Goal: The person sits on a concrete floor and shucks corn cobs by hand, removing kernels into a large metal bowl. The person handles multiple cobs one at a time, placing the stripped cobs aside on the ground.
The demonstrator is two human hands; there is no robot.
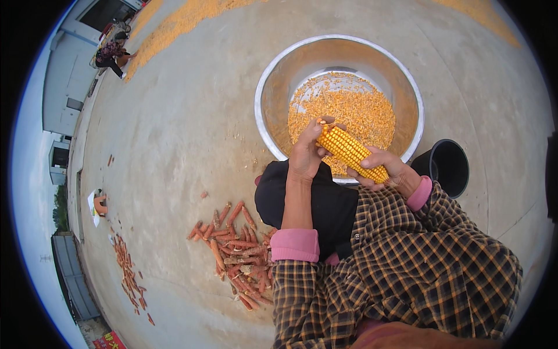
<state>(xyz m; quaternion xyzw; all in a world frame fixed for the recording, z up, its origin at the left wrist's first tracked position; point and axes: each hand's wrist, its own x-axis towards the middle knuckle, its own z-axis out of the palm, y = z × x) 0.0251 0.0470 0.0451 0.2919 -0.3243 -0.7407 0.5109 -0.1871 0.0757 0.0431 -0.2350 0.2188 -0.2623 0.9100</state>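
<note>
An ear of yellow corn (348,150), its rows of kernels mostly in place, lies slantwise between my two hands. My left hand (308,146) grips its upper-left end, with the thumb at the tip. Around the lower-right end my right hand (386,168) is closed, thumb on top. Beneath the ear stands a wide round metal basin (339,38), its floor partly covered with loose corn kernels (357,107). My hands hide part of the basin's near side.
Bare reddish corncobs (244,255) are heaped on the concrete beside my legs; more cobs (126,270) lie farther left. A black bucket (460,168) stands right of the basin. Kernels are spread on the ground (174,30) at upper left, where another person (111,54) bends down.
</note>
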